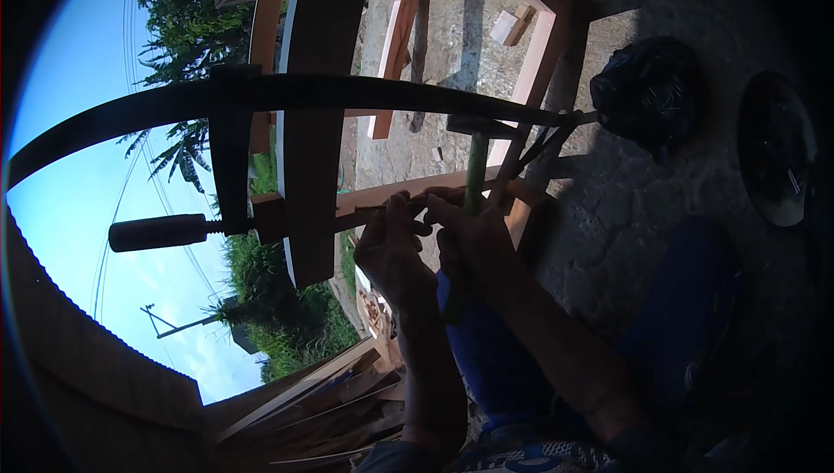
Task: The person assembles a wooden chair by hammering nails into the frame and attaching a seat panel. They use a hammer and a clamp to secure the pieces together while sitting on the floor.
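My right hand (473,234) is wrapped round the handle of a hammer (476,169). The handle is green, and the dark head points away from me. With fingers pinched together, my left hand (395,251) meets the right fingertips beside a wooden rail (413,185). What those left fingers hold, if anything, is too dark and small to name. Left of my hands a wide board (313,143) lies in shadow. A long bar clamp (373,93) crosses it, its screw handle (156,232) sticking out to the left and its pad pressing near the board.
A wooden frame (534,65) with a pale panel extends beyond my hands. On the concrete floor sit a black plastic bag (651,95) and a dark round basin (773,147). A small wood offcut (519,26) lies farther off. Several timber strips (339,412) are stacked at lower left.
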### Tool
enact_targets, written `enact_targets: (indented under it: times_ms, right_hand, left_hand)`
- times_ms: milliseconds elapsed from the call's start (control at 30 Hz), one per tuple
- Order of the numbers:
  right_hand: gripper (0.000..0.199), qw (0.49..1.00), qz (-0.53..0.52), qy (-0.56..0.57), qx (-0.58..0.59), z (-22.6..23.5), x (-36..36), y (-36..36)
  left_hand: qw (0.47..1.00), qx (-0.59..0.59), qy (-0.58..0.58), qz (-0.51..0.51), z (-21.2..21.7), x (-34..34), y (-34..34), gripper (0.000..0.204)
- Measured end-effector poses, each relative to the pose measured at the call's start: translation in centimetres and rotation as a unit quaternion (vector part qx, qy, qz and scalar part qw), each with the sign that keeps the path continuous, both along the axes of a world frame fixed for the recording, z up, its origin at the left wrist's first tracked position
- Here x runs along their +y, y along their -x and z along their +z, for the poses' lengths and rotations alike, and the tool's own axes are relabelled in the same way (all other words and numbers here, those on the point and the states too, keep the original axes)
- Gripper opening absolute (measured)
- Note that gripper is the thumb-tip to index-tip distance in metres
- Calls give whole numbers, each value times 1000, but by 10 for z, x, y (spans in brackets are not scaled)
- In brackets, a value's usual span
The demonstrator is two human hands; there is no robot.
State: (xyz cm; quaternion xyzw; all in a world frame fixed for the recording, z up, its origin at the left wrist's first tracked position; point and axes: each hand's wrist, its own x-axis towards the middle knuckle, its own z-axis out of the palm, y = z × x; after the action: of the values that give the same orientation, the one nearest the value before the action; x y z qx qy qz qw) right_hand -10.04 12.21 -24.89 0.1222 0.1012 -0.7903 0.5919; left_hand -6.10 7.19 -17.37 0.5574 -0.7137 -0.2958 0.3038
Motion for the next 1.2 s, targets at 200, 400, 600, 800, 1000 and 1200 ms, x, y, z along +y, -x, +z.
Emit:
enact_targets:
  times_ms: [200, 400, 600, 800, 1000, 1200]
  right_hand:
    - [29, 989, 42, 5, -139, 7, -22, 14]
    - [23, 986, 68, 37, -149, 3, -32, 26]
    - [26, 992, 76, 35, -96, 2, -27, 40]
    - [39, 990, 90, -97, -44, -11, 20, 43]
    - [34, 979, 103, -67, 165, -45, 26, 29]
    - [37, 995, 87, 5, -46, -36, 38, 10]
  left_hand:
    - [950, -278, 137, -28, 24, 10, 10, 19]
    - [723, -523, 336, -302, 32, -18, 4, 32]
    - [672, -559, 315, -370, 42, -37, 15, 35]
    - [687, -534, 305, -388, 46, -37, 7, 41]
    - [671, -544, 333, -378, 43, -38, 13, 40]
    - [663, -549, 341, -378, 42, -39, 7, 41]
